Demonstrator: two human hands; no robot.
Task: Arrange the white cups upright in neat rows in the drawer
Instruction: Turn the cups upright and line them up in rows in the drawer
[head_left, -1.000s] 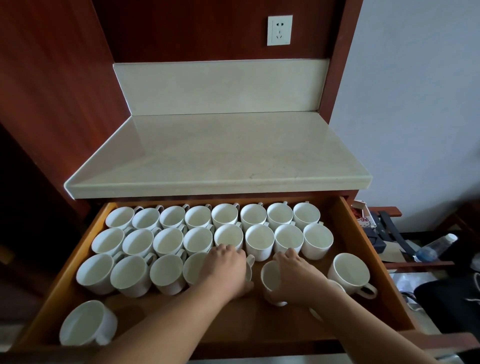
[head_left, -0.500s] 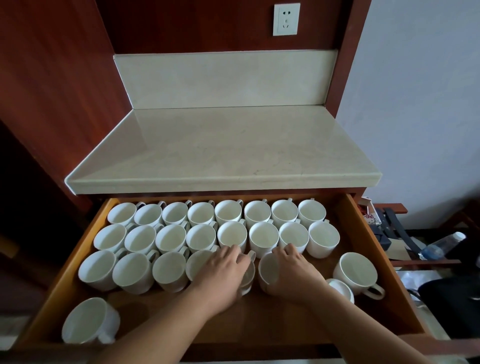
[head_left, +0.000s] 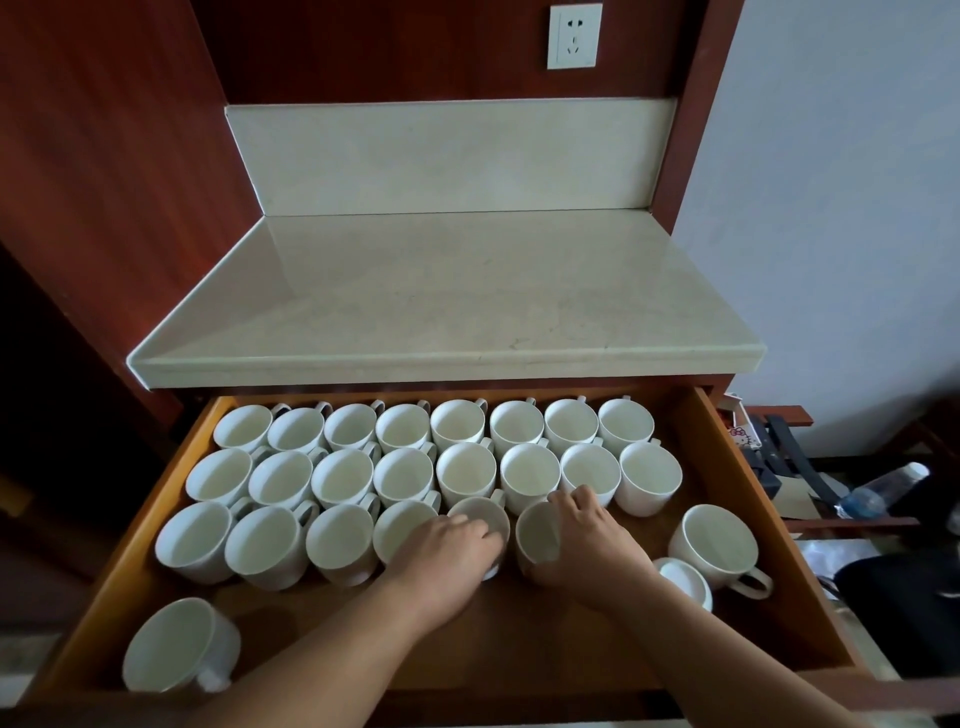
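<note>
The open wooden drawer holds several white cups. Two full rows stand upright at the back. A third row runs from the left. My left hand grips the fifth cup of that row. Just to its right, my right hand is wrapped around another cup. Loose cups remain: one upright at the right, one partly hidden behind my right forearm, one tilted at the front left.
A pale stone counter overhangs the drawer's back edge. Dark wooden panels stand to the left. To the right of the drawer are a plastic bottle, a low rack and a dark bag on the floor.
Both hands have slid their cups back toward the second row, closing up the third row. The view has tilted slightly.
</note>
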